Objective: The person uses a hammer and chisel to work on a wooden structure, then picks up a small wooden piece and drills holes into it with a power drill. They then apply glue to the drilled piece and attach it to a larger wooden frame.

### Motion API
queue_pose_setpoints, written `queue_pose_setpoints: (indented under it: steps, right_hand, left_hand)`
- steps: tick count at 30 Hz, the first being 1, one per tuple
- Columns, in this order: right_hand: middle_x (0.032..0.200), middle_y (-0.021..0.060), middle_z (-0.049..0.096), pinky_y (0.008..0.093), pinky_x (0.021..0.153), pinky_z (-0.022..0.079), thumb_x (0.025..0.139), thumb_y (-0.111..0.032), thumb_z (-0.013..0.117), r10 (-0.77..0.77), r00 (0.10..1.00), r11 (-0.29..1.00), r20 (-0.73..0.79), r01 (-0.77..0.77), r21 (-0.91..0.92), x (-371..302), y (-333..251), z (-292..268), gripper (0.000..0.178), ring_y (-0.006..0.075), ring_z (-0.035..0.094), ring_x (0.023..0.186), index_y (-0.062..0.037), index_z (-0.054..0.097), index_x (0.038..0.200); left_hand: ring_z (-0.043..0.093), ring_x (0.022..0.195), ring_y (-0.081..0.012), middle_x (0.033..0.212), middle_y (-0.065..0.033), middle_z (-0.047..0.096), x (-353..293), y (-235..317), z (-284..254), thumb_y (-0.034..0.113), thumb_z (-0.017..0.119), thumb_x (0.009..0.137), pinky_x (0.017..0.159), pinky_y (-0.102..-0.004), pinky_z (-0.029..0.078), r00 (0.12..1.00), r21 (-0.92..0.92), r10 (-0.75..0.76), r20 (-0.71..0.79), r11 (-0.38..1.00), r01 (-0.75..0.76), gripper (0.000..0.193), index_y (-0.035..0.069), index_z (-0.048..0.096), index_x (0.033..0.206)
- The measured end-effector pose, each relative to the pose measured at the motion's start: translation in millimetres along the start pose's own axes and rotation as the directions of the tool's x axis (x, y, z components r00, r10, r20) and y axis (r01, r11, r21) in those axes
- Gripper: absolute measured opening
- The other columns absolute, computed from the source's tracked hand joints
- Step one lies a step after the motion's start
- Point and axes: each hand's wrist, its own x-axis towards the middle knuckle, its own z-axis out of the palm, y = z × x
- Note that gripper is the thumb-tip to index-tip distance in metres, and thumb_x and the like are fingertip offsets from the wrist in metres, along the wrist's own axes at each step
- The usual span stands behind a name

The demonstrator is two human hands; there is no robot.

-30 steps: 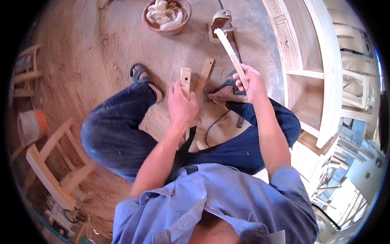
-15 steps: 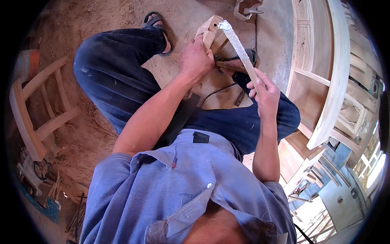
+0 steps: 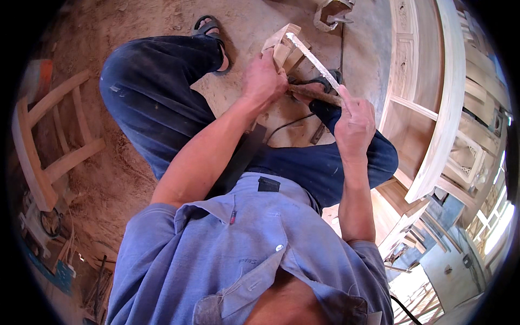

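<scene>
My left hand [image 3: 264,81] is wrapped around a pale wooden piece [image 3: 283,37], raised between my knees. Its fingers are closed, partly hidden behind the wood. In my closed right hand [image 3: 356,123] is a thin flat stick [image 3: 315,61] coated with white paste that looks like glue. The stick slants up to the left, its tip at the end of the wooden piece; whether they touch I cannot tell. A brown wooden strip [image 3: 315,94] runs below the stick, between my two hands.
A large pale wooden cabinet frame [image 3: 411,116] stands close on my right. A wooden frame with slats [image 3: 35,157] is at the far left on the dusty floor. Beyond my hands sits a broken-edged container [image 3: 327,13]. A dark cable [image 3: 290,125] lies between my legs.
My right hand has turned the stick from its broad face to its narrow edge, and the tip has shifted slightly left and down toward the wood. My left hand keeps its grip.
</scene>
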Motion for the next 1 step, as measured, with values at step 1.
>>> queue_pose_setpoints:
  steps: [1]
  right_hand:
    - [0.103, 0.0088, 0.07, 0.0384, 0.08, 0.052, 0.092, -0.009, 0.068, 0.0, 1.0, 1.0, 0.016, 0.0, -0.03, 0.0, -1.8, -2.4, 0.028, 0.0289, 0.064, 0.092, -0.018, 0.076, 0.117]
  left_hand:
    - [0.06, 0.112, -0.0429, 0.12, -0.0248, 0.061, 0.8, -1.7, 2.1, 0.02, 0.065, 0.084, 0.096, -0.049, 0.05, 1.0, -0.002, 0.006, -0.011, 1.0, -0.006, 0.052, 0.004, 0.054, 0.133]
